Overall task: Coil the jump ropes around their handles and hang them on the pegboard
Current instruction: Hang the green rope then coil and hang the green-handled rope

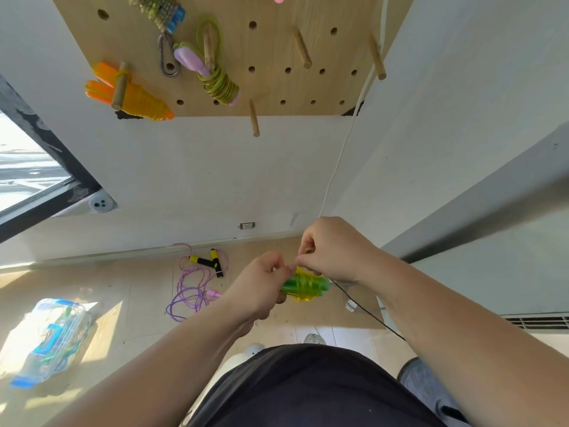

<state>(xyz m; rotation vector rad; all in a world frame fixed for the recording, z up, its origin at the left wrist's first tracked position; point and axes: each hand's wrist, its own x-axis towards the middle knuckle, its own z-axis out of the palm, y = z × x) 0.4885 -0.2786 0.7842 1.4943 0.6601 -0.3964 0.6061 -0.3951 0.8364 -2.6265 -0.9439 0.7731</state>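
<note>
While we look down in the head view, our left hand curls round one end of the green handles, held level in front of us. Our right hand pinches the yellow rope just above the coils wound round those handles. The fingertips of the two hands nearly meet.

High on the wall hangs the pegboard. Its left half is crowded: an orange bundle sits at the lower left corner, a green bundle hangs beside it, and a braided rope runs off the top edge. To the right, three bare pegs stand well apart, one of them jutting past the bottom edge. A white cord drops along the right edge.

On the floor, a loose purple rope lies near the baseboard, left of our hands. A clear box rests well apart at the lower left.
</note>
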